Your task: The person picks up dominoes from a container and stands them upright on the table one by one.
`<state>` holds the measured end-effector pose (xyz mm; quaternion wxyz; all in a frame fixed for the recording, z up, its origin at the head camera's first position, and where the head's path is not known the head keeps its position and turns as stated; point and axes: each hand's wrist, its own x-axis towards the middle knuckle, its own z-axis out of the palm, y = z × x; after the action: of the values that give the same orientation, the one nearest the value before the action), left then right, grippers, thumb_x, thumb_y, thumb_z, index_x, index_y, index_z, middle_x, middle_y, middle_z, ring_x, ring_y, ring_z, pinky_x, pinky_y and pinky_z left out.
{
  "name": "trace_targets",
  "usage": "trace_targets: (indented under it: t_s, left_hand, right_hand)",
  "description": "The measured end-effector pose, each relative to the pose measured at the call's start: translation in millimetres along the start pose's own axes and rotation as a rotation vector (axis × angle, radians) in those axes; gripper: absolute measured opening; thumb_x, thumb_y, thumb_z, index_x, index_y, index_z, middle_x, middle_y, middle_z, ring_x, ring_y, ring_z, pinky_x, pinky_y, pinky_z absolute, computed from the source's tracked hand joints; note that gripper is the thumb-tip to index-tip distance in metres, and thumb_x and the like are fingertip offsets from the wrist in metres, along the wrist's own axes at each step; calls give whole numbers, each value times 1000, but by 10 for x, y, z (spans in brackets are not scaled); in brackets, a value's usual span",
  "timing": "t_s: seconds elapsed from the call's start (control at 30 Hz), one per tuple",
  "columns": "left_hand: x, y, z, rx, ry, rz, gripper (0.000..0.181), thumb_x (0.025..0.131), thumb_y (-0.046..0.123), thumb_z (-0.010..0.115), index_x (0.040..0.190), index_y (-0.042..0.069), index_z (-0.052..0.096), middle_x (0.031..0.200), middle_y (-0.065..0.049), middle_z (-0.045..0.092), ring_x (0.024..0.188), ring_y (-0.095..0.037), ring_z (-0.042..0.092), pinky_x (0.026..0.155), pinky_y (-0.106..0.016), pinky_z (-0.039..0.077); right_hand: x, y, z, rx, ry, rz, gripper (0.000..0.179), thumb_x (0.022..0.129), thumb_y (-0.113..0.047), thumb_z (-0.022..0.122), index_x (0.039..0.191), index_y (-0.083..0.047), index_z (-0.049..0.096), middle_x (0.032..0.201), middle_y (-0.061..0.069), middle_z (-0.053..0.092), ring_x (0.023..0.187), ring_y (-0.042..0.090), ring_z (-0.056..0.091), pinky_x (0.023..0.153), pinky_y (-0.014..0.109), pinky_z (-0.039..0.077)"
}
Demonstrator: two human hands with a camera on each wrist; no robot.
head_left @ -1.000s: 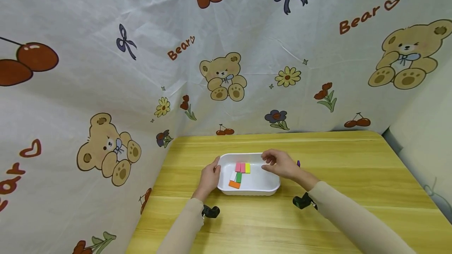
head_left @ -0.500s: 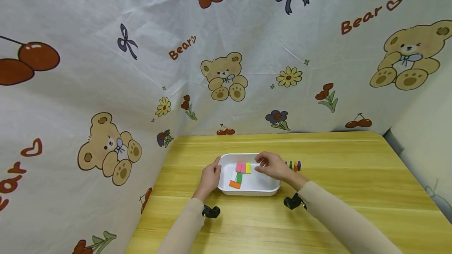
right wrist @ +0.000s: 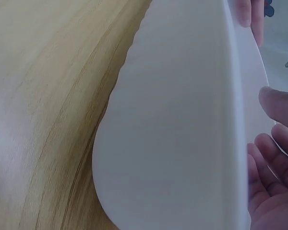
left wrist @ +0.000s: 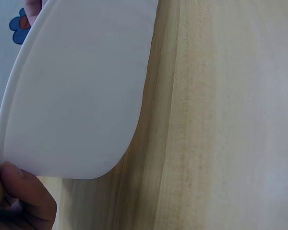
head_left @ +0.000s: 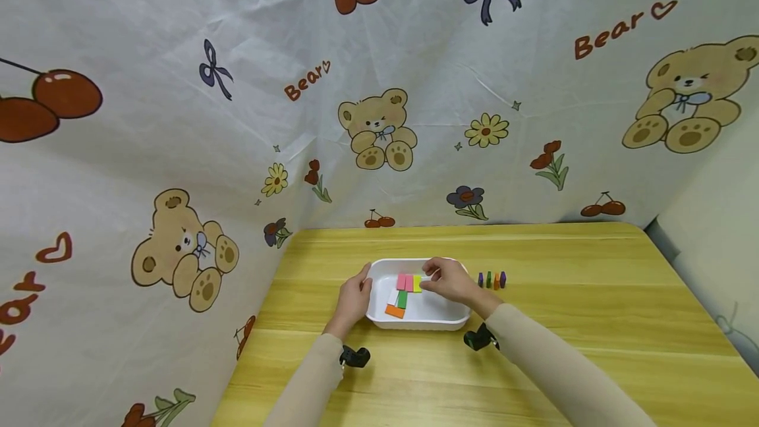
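A white plastic tray (head_left: 415, 325) stands on the table, its outer wall filling much of both wrist views. My left hand (head_left: 354, 295) grips its left end, thumb at the rim. Inside the tray lie flat coloured tiles: two pink tiles (head_left: 405, 282), a yellow tile (head_left: 417, 284), a white tile (head_left: 393, 297), a green tile (head_left: 402, 300) and an orange tile (head_left: 394, 312). Over the tray's right part hovers my right hand (head_left: 453, 282), fingertips near the yellow tile. In the right wrist view its thumb and loosely bent fingers are apart, with nothing seen between them.
Right of the tray, several small coloured blocks (head_left: 492, 280) in purple, green and orange stand in a row on the wooden table (head_left: 569, 308). A printed bear cloth (head_left: 439, 84) hangs behind the table and along its left side.
My right hand has moved left, from the tray's right edge to beside the yellow tile. The row of blocks it was hiding now shows. My left hand keeps its place on the tray.
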<state>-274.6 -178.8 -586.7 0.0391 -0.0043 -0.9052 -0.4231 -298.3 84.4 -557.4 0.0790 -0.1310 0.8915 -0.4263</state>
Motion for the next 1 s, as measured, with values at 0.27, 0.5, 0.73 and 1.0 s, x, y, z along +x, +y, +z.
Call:
trace_targets:
  t_s: [0.27,0.5,0.73,1.0]
  left_hand:
    - [9,-35,-21,17,-15,-3,46,109,17,52,154,9,49,148,-18,59,103,-22,63,83,-37,58]
    - [11,-33,-29,26,-1,2,45,109,17,52,154,9,50,141,-20,64,100,-22,63,83,-36,57]
    - [14,-8,-9,26,-10,26,45,108,15,52,152,6,51,141,-22,63,109,-24,65,88,-41,58]
    - [25,-25,-2,20,-18,-7,46,110,18,51,155,10,48,146,-18,60,108,-24,64,87,-38,58]
  right_hand:
    - [57,3,89,-145,-5,-39,36,85,-24,84,114,-6,72,109,9,73,90,14,65,81,33,56]
    - [100,25,132,-119,-50,-56,36,86,-22,82,115,-4,71,113,13,72,93,18,63,84,37,56]
    - [139,86,178,-129,-51,-60,37,85,-20,84,115,-5,70,113,11,71,93,20,63,85,36,55]
    - [193,136,237,-167,-68,-76,39,86,-20,84,120,-7,70,114,9,71,98,19,62,92,41,55]
